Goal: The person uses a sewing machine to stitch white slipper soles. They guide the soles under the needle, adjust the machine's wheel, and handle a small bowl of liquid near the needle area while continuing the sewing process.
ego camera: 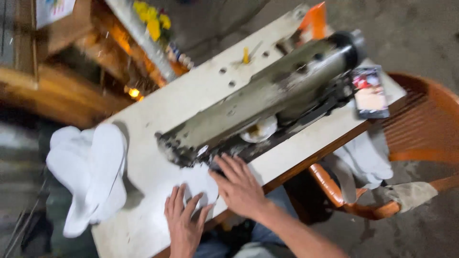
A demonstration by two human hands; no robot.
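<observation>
A small piece of white fabric (193, 184) lies flat on the near part of a pale, scuffed table (158, 114) with a wooden edge, just in front of the needle end of a worn grey sewing machine (267, 91) that runs diagonally across the top. Both hands press on the fabric with fingers spread and flat, gripping nothing: the left hand (183, 220) on its near edge, the right hand (239, 186) on its far side, fingertips touching the machine's base. The view is blurred, so the cloth's seams cannot be made out. A stack of white cloth pieces (91, 174) overhangs the table's left edge, well apart from the hands. An orange chair (420, 138) draped with pale cloth stands to the right on a grey concrete floor (420, 38); wooden shelving (71, 71) fills the dim room beyond.
</observation>
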